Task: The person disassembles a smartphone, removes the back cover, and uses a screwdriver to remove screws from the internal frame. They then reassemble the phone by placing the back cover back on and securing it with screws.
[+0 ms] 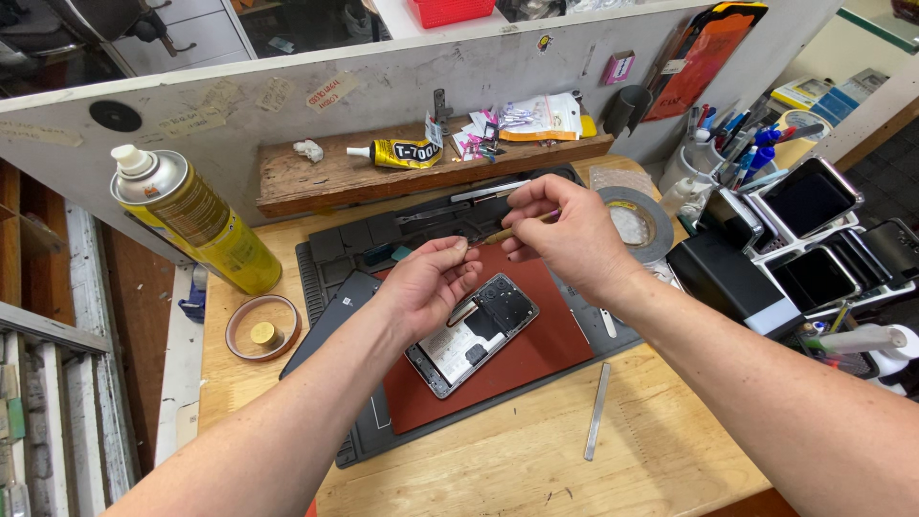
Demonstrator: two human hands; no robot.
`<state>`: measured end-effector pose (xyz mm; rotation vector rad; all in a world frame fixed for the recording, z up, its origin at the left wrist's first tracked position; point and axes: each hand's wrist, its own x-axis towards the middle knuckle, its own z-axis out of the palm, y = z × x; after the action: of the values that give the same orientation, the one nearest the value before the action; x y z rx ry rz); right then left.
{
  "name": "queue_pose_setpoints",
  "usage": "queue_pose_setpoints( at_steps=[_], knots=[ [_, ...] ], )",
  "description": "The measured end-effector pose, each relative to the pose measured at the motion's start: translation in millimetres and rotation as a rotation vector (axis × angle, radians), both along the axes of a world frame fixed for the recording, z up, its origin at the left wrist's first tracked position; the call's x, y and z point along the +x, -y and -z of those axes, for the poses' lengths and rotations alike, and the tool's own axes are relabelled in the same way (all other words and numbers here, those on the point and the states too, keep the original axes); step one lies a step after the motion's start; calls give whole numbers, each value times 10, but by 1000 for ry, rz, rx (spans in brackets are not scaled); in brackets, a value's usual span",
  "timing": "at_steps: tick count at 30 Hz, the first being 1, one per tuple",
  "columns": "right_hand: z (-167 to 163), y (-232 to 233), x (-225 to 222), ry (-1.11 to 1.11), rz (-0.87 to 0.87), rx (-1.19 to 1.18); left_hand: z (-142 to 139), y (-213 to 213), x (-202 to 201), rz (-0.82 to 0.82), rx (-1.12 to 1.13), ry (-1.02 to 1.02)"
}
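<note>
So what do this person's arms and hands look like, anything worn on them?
Both forearms are bare as far as the frame shows, with no sleeves in view. The left hand and right hand are ungloved. No watch, wristband or ring is visible on either.

Layout about the opened phone (471, 335): it lies on a pad (517, 359) on the work mat (330, 254), with both hands (431, 282) above it. Left of the phone stand a spray can (196, 218) and a small dish (263, 327). Behind it runs a shelf (316, 177) bearing a glue tube (397, 153); to its right lie a tape roll (634, 222) and stacked phones (809, 230), and before it a metal strip (597, 410).
</note>
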<state>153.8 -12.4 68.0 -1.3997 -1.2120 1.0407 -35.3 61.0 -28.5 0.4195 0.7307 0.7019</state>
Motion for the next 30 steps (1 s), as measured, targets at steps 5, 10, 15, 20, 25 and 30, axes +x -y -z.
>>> queue_pose_setpoints(
  at_steps=[5, 10, 15, 20, 25, 30],
  knots=[
    [-14, 18, -16, 136, -50, 24, 38, 1, 24, -23, 2, -56],
    [15, -7, -58, 137, 46, -37, 73, -6, 65, -37, 32, -78],
    [79, -32, -5, 126, 0, -3, 82, 3, 102, -33, 86, -121],
    [135, -75, 71, 323, -82, -20, -19, 89, 120, 282, 888, -593],
    [198, -131, 24, 646, -110, -135, -231, 164, 72, 532, 1450, -1001],
    [234, -216, 19, 676, -170, -64, -348, 216, 85, 597, 1365, -1057]
  ],
)
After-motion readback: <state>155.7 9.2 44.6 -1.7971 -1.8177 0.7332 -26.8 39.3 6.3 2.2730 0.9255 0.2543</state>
